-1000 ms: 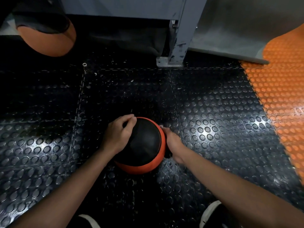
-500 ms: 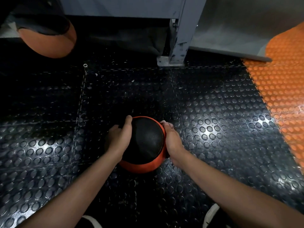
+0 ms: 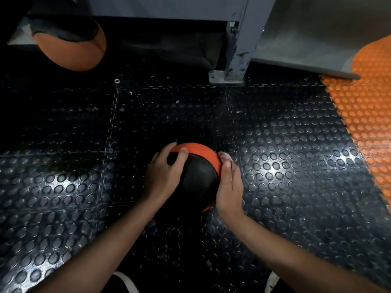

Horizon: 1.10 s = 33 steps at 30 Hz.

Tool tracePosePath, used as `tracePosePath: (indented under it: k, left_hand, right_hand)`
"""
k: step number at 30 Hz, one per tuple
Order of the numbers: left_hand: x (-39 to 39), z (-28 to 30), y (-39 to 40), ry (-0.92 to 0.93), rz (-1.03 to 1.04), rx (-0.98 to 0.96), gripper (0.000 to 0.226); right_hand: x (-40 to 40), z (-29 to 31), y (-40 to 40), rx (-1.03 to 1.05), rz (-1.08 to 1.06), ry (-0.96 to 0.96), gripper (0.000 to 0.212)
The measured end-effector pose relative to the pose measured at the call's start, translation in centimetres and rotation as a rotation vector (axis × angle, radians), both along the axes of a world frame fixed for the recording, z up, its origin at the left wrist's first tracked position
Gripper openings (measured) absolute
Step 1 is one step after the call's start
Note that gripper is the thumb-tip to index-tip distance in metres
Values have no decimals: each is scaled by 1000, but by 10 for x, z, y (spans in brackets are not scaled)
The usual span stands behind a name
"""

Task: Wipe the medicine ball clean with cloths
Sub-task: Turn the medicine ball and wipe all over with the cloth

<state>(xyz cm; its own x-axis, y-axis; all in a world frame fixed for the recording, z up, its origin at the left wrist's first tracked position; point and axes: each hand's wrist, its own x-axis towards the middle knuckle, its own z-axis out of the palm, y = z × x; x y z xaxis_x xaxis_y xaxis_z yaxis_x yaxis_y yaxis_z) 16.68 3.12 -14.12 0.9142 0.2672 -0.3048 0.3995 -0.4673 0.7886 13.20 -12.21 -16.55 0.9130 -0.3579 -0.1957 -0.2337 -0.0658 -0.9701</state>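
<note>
A black and orange medicine ball (image 3: pixel 198 178) rests on the black studded floor, low in the middle of the view. My left hand (image 3: pixel 164 176) lies on its left side with the fingers curled over the top. My right hand (image 3: pixel 229 182) presses flat against its right side. A bit of whitish material shows at my right fingertips; I cannot tell whether it is a cloth. Both hands grip the ball between them.
A second, larger orange and black ball (image 3: pixel 72 45) sits at the far left under a shelf. A grey metal post with a bolted foot (image 3: pixel 237 53) stands behind. Orange studded matting (image 3: pixel 368 115) runs along the right. My shoes (image 3: pixel 124 282) show at the bottom edge.
The ball has been turned between my hands: the orange band went from the near side to the far side. My left fingers shifted onto the top.
</note>
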Motion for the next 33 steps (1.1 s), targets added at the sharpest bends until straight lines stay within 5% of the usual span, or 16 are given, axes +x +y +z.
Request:
tracePosePath:
  k: [4,12,14,17,20,22,25,30,33]
  left_hand:
    - [2,-1,8,-7,-61,-26,70]
    - [17,3,22,-36,-331,23,76]
    - [16,6,20,-42,-374,53,76]
    - [11,4,12,-55,-112,150,68]
    - [5,-1,5,195,258,42,66]
    - [1,-4,-2,272,435,-169,73]
    - [-4,-5,-14,219,499,-169,86]
    - [-1,5,-16,174,360,-82,79]
    - [3,6,-10,165,273,-102,66]
  right_hand:
    - [15,4,-4,-122,212,-101,30]
    - [39,7,-26,211,228,548,40]
    - [35,1,-26,178,169,502,37]
    - [21,-4,-15,98,51,151,32]
    - [18,-2,-13,1,153,2,23]
    - [17,-3,-12,-23,200,20,25]
    - [14,-7,-10,8,138,109,33]
    - [23,-8,-33,285,200,590,47]
    - [15,-21,-34,272,173,587,43]
